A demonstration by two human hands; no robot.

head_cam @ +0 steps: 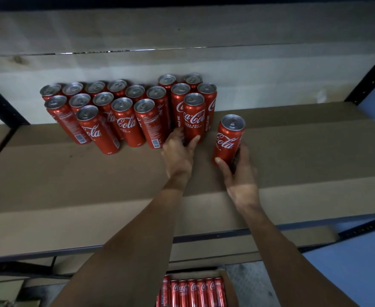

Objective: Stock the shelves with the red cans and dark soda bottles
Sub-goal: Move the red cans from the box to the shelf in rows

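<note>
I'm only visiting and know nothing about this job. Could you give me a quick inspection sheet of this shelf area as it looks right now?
Surface: cardboard-lined shelf, with cans standing on it.
Job's things: cluster of red Coca-Cola cans toward the back; boxed cans in an open carton below the shelf; no dark soda bottles seen.
Clutter: nothing seen.
Hands: left hand grips the base of the front can in the cluster; right hand holds a separate can, apart from the cluster on its right.
Cables: nothing seen.
Surroundings: dark metal shelf post; pale back panel.
</note>
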